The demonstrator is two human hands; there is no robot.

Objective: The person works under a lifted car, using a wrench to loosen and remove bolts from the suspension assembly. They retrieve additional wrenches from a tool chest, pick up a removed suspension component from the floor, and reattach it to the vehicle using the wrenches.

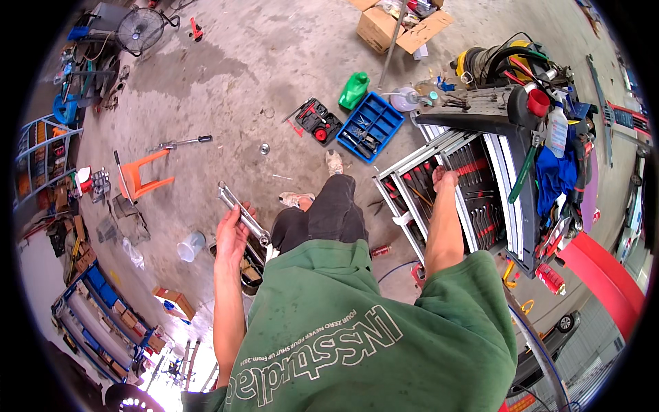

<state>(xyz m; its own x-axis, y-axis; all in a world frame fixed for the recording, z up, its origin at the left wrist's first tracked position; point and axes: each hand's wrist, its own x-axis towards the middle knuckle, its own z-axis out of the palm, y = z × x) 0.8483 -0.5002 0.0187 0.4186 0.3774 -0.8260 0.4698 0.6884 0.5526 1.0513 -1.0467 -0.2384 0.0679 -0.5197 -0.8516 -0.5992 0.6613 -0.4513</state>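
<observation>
My left hand (232,237) is closed around metal wrenches (244,217), held out slantwise; I cannot tell exactly how many. With its fingers bent, my right hand (445,178) reaches over the pulled-out drawers of a tool cabinet (498,161). Its fingertips are partly hidden, so whatever they grip does not show. Beside that hand, a drawer of wrenches (484,223) holds several in rows on dark and red liners. A neighbouring drawer of red-and-black-handled tools (417,185) lies just to the left of the hand.
A blue divided tray (371,127) with tools, a green jug (354,90) and an opened tool case (319,122) stand on the floor ahead. An orange stool (145,175) lies to the left, near a white bucket (191,246). Bottles and tools crowd the cabinet top (473,122).
</observation>
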